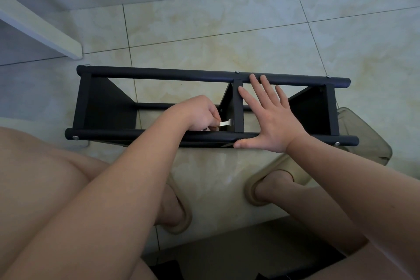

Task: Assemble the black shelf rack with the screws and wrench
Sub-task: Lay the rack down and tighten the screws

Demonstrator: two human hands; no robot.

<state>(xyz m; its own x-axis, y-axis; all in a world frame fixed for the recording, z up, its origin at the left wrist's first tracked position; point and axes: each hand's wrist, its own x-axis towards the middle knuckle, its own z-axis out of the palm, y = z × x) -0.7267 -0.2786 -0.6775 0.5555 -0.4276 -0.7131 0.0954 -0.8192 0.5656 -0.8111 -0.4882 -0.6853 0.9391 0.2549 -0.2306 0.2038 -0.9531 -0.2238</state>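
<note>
Head: black shelf rack [159,74] lies left-right.

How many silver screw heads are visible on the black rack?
5 screw heads. Far tube: left end, middle, right end. Near tube: left end, right end. The right hand may hide another.

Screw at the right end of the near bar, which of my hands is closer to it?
Right. Your right hand lies flat across the rack, just left of that screw. Your left hand is farther left, past the middle panel, gripping the wrench.
</note>
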